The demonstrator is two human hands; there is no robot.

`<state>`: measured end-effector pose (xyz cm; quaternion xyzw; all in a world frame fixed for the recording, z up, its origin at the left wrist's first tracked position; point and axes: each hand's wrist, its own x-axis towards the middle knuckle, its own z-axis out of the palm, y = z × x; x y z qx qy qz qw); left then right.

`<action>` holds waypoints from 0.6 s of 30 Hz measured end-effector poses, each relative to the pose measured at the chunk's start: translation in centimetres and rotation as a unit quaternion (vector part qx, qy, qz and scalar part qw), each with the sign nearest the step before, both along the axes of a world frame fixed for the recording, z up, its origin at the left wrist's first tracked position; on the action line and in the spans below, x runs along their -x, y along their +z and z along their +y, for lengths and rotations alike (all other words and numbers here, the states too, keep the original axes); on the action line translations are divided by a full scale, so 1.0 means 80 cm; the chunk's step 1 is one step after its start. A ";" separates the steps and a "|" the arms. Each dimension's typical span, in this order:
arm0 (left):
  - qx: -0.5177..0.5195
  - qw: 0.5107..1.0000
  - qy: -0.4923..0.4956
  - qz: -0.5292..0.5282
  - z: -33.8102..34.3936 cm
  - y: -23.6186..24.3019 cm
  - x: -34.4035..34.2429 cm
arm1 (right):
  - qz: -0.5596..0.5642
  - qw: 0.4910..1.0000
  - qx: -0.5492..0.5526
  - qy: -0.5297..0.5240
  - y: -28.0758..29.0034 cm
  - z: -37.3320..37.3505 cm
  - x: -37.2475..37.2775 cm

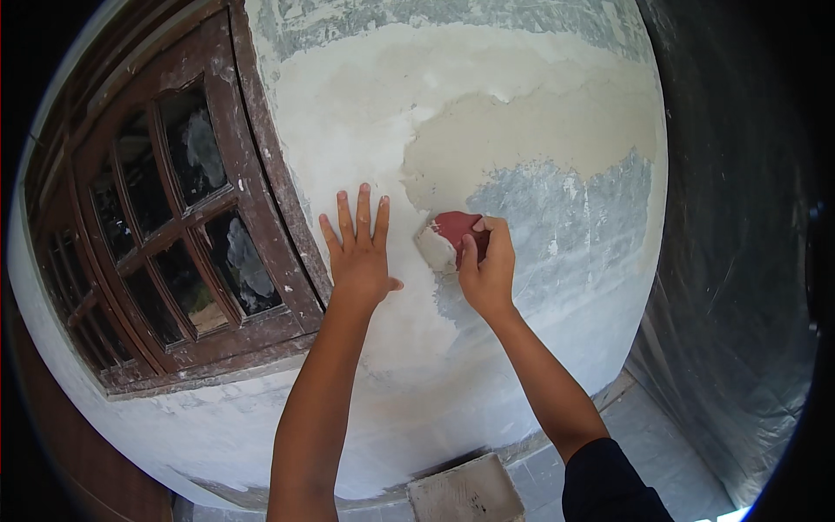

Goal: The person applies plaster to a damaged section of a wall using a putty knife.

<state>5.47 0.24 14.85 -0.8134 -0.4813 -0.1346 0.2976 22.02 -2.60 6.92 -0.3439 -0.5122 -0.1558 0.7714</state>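
My left hand (360,259) lies flat on the wall (348,113), fingers spread, just right of the window frame. In my right hand (490,270) a red putty spreader (458,228) is gripped between thumb and fingers. Pale putty coats the spreader's left part, which is against or very close to the wall. Around it, a damp beige patch of putty (539,126) stretches up and to the right. Below that patch, bare grey wall (557,217) shows through, bordered on the left by whiter putty.
A brown wooden window (200,209) with glass panes and white smears takes up the left side. Dark plastic sheeting (722,261) hangs at the right. On the floor below stands a shallow putty-stained tray or board (465,496), close to the wall's foot.
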 end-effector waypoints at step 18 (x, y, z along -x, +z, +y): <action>0.014 1.000 0.014 0.000 -0.006 0.005 -0.006 | 0.143 0.989 0.010 -0.022 -0.044 -0.009 -0.019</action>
